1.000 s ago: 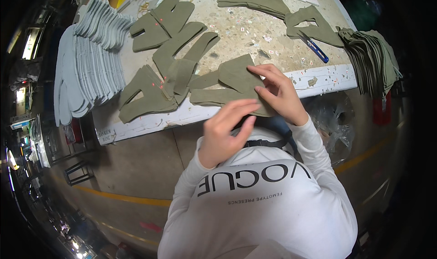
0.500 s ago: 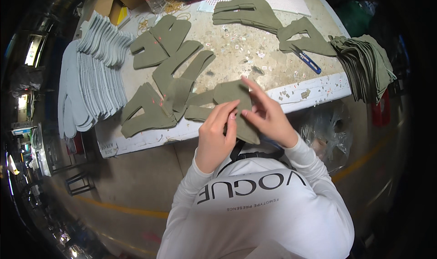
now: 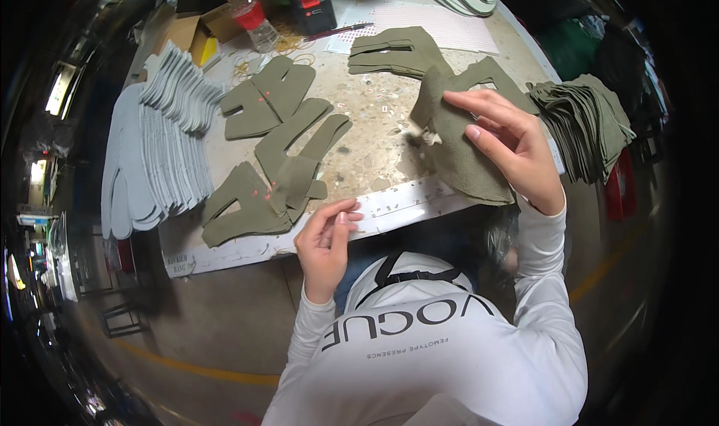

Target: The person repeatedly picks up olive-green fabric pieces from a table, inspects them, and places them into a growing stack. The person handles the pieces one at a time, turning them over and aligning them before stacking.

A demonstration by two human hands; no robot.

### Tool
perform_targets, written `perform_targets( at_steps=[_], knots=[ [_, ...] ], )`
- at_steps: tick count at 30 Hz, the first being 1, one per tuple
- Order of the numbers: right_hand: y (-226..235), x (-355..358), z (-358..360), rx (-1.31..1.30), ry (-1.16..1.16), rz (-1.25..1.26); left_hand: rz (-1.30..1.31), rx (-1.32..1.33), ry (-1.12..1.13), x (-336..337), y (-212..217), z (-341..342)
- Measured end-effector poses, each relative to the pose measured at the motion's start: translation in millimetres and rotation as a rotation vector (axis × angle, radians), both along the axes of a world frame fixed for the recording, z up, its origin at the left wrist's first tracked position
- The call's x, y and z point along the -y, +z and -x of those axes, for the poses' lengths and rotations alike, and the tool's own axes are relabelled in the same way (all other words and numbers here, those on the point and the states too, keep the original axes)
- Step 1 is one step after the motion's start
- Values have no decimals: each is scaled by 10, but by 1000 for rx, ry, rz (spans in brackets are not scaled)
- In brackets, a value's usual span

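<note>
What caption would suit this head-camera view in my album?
Right hand holding olive fabric, left hand near the table's white edge, with grey pieces stacked at left.

A textile workshop, as shown by grey cut pieces [image 3: 176, 160] stacked left of the left hand [image 3: 323, 250], an olive pile [image 3: 588, 122] right of the right hand [image 3: 513, 141], a scrap-littered tabletop [image 3: 359, 156] ahead, a yellow floor line [image 3: 202, 370] behind.

At the far end of a speckled surface [image 3: 363, 152], a clear bottle [image 3: 261, 33] with a yellow cap is stood between a cardboard box [image 3: 178, 30] and a black device [image 3: 314, 20], a pen [image 3: 337, 32] is laid at the edge of pale sheets [image 3: 449, 30], and, at left, grey-blue fabric pieces [image 3: 161, 152] are stacked.
</note>
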State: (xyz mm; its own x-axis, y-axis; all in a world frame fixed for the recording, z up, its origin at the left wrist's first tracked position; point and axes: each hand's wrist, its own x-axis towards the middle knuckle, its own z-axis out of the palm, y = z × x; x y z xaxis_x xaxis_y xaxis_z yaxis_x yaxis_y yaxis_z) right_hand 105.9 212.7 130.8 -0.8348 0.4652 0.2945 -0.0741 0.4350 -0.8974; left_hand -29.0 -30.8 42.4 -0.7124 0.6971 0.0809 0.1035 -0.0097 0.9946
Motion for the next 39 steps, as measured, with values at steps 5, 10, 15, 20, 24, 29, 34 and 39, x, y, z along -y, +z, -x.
perform_targets(
  at_steps=[5,10,15,20,24,29,34,39],
  knots=[
    [-175,480,363,-3,50,-279,-239,351,-195,-141,62,-74],
    [-482,1030,632,12,173,-213,-185,596,-61,-69,-13,115],
    [-488,756,645,-94,209,-118,84,-11,-63,0,121,496],
    [-737,308,764,-123,-87,-316,348,-809,-208,88,866,994],
    [-1063,166,728,-29,-118,-224,395,-717,-243,94,1538,1444],
    [-1252,115,625,15,-151,-177,261,-468,116,584,2054,2223],
    [-1233,135,615,20,-140,-164,109,-277,454,1528,1833,3023],
    [-1239,182,612,-12,-119,-263,1066,-1208,997,1911,1266,2984]
  ],
)
